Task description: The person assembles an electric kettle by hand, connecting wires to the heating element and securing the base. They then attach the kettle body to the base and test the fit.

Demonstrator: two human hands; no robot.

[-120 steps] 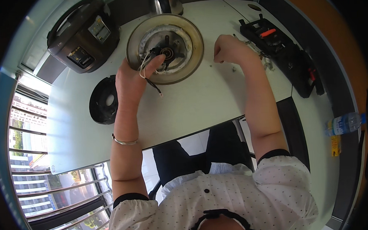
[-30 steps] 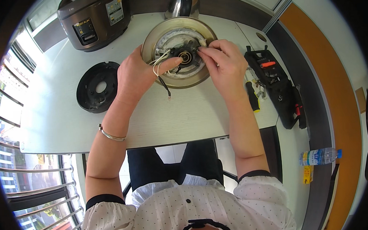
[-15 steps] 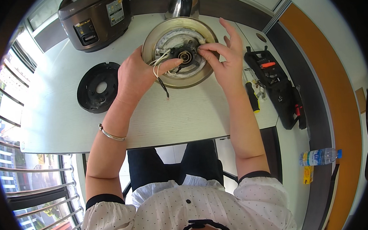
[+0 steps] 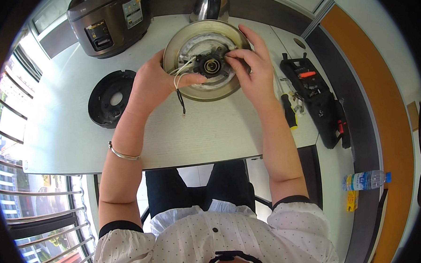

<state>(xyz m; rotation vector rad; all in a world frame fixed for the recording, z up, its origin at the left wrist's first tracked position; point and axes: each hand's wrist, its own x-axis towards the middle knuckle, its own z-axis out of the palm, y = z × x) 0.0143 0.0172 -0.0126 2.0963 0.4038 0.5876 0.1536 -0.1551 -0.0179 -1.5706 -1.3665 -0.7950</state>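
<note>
Round silver metal pan base (image 4: 208, 87) upturned on white tabletop (image 4: 210, 131), near far edge. Left hand (image 4: 154, 84) gripping rim, thumb pressing white wires (image 4: 179, 69). Right hand (image 4: 252, 73) fingertips pinching black central fitting (image 4: 211, 65). Yellow-handled screwdriver (image 4: 288, 111) just beside right wrist.

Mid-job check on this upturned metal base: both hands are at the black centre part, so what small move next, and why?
Probably steady the metal base with the left hand while the right hand fingers work the black centre part. White wires loop beside it under the left thumb; keep them held aside.
</note>
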